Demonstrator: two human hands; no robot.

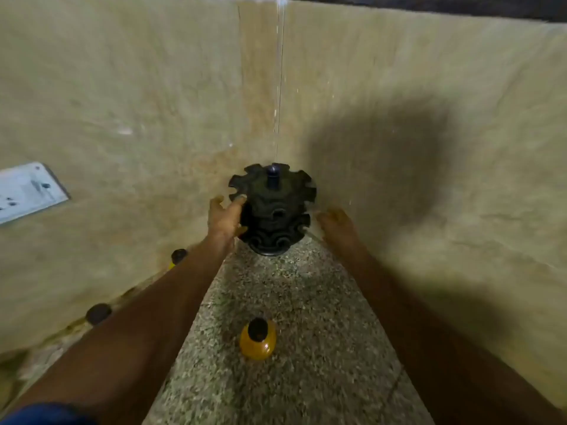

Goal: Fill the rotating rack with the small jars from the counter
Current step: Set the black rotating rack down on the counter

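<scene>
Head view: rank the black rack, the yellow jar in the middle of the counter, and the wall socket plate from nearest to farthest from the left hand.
1. black rack: touching the left hand, in the corner.
2. yellow jar: mid-counter, between the forearms.
3. wall socket plate: far left wall.

No legible text; marks on white wall plate (29, 191) too blurred to read.

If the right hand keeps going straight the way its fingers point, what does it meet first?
Most likely the beige wall in the corner, just right of the black rack. The right hand looks beside the rack, though depth is unclear.
</scene>
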